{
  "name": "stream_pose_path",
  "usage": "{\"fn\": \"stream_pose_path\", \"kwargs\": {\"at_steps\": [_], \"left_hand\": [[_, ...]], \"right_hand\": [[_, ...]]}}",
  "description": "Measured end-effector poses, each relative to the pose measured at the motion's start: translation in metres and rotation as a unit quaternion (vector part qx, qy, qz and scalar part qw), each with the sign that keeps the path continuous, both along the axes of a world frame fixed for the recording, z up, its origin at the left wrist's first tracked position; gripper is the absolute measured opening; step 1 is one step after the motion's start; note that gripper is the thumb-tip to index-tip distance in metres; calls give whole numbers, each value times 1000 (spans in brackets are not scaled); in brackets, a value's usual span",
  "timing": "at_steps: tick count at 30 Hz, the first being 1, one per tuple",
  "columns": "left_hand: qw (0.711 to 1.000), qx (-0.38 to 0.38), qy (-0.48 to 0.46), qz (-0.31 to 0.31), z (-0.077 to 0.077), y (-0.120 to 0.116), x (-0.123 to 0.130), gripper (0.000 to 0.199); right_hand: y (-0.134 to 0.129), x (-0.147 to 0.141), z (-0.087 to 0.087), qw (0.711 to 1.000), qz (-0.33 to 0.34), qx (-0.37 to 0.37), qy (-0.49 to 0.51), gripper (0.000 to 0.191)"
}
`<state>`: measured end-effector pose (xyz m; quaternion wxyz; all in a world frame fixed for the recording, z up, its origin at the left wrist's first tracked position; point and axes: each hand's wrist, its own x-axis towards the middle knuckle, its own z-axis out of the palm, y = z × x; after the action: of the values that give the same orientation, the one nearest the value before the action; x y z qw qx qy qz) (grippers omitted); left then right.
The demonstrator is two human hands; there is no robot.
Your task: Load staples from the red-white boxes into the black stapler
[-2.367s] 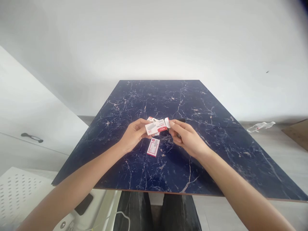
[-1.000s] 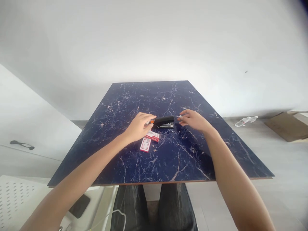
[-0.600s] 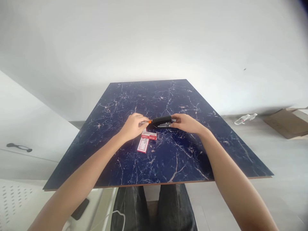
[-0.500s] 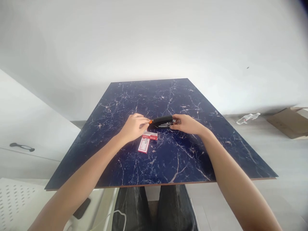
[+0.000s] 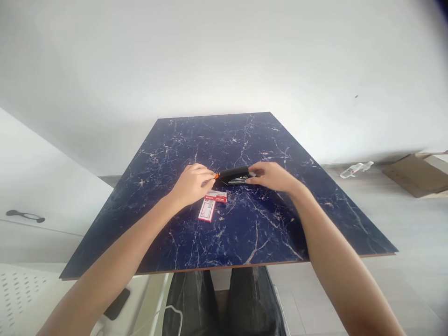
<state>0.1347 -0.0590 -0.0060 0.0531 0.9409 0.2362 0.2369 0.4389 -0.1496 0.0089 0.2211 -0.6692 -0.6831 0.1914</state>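
A black stapler [image 5: 234,172] with an orange part at its left end lies across the middle of the table, between my hands. A strip of shiny metal shows along its near side. My left hand [image 5: 194,185] pinches the orange end between thumb and fingers. Around the right end, the thumb and fingers of my right hand [image 5: 272,176] are closed. Just in front of the stapler are two small red-and-white boxes, one box [image 5: 216,196] lying crosswise over the top of the other box [image 5: 206,210].
The dark blue marbled table [image 5: 224,247] reaches to a white wall. On the floor at right are a clear plastic bottle [image 5: 356,170] and an open cardboard box [image 5: 416,175]. A dark phone-like object [image 5: 117,304] lies on a pale surface below left.
The whole view has shifted slightly, so the table sits a little further left. Both hands keep their hold on the stapler, and the small boxes stay in place on the table.
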Motion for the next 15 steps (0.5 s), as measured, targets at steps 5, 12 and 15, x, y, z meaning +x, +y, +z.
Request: {"fn": "stream_pose_path", "kwargs": {"at_steps": [5,12,15], "left_hand": [[1000,25,12,4,-1,1,-1,28],[1000,6,-9,11,-4,-4,0,29],[1000,2,-15,6,-4,-5,0,30]], "right_hand": [[3,5,-6,1000,7,-16,-10,27],[-16,58,5,986,-138,-1,90,38],[-12,45,1,974,-143,42,172,39]]}}
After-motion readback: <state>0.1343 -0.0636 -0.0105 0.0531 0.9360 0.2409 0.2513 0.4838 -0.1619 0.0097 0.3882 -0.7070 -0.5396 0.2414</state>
